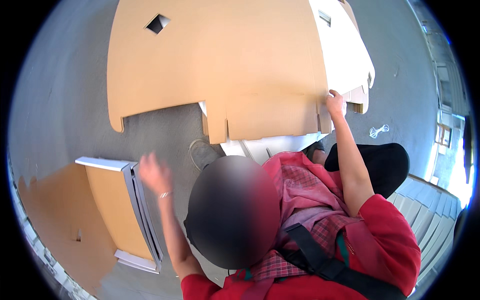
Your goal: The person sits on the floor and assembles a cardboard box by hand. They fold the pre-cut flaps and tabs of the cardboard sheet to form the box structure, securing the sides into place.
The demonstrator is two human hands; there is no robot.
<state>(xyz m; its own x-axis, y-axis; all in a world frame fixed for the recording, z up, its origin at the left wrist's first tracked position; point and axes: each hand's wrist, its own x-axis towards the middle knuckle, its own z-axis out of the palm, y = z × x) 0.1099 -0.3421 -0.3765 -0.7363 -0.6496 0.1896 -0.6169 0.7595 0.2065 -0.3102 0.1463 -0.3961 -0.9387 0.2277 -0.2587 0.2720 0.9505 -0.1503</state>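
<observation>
A large brown die-cut cardboard sheet [215,60] with a diamond-shaped hole and notched edges spreads out in front of me. Along its right side lies a bright white cardboard panel [345,50] with small slots. My right hand [336,104] is closed at the near right corner, its fingers at the edge of the brown sheet. My left hand [155,174] is away from the sheet, over the floor on the left, smeared by motion. Closest to it are folded cardboard pieces [117,200] with white edges, lying on the floor.
Another flat brown cardboard sheet [65,220] lies at the far left. White cardboard [272,149] shows beneath the near edge of the large sheet, beside my shoe [201,154]. A bundle of white string [379,131] rests on the grey floor, and stacked pale pieces [425,220] stand at right.
</observation>
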